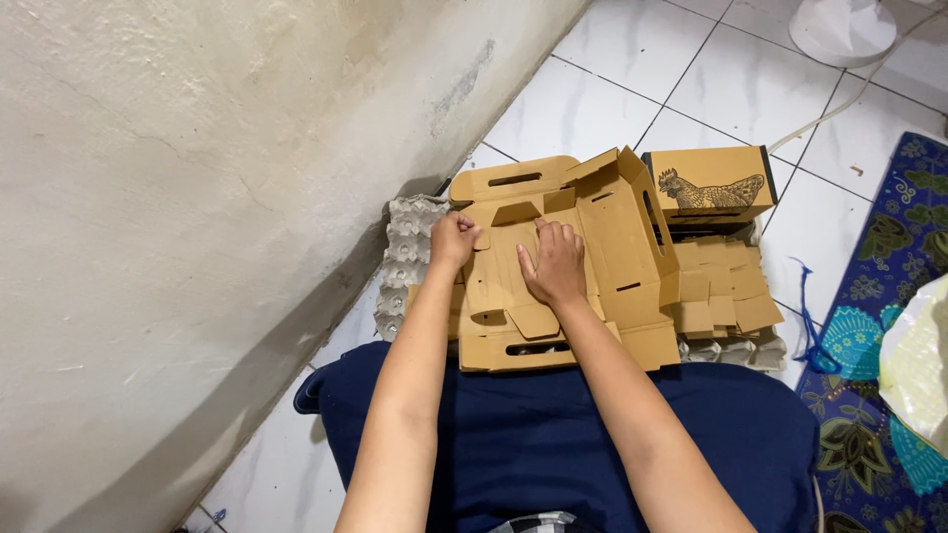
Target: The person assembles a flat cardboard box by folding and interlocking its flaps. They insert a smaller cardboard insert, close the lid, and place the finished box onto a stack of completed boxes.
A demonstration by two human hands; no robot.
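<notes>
- In the head view we look down on a flat brown cardboard box blank (553,266), half folded, lying on a stack of grey egg trays (405,252) on the white tiled floor (592,99), just past our dark blue lap (553,424).
- Our left hand (452,240) is curled almost into a fist, the fingers pinching a small flap at the left edge of the blank's middle panel.
- Our right hand (555,265) lies palm down on that same panel, fingers loosely bent and close together, their tips pressing at a fold line near the top; it grips nothing, it only presses.
- One side wall of the blank stands tilted up to the right of the right hand, with a slot cut in it.
- Further right, a finished box with a drawn chicken on its side (709,185) sits upon a pile of more flat blanks (726,296), just beside the one we are working on.
- A rough plaster wall (197,197) runs along the left; a patterned blue mat (879,326) lies at the far right.
</notes>
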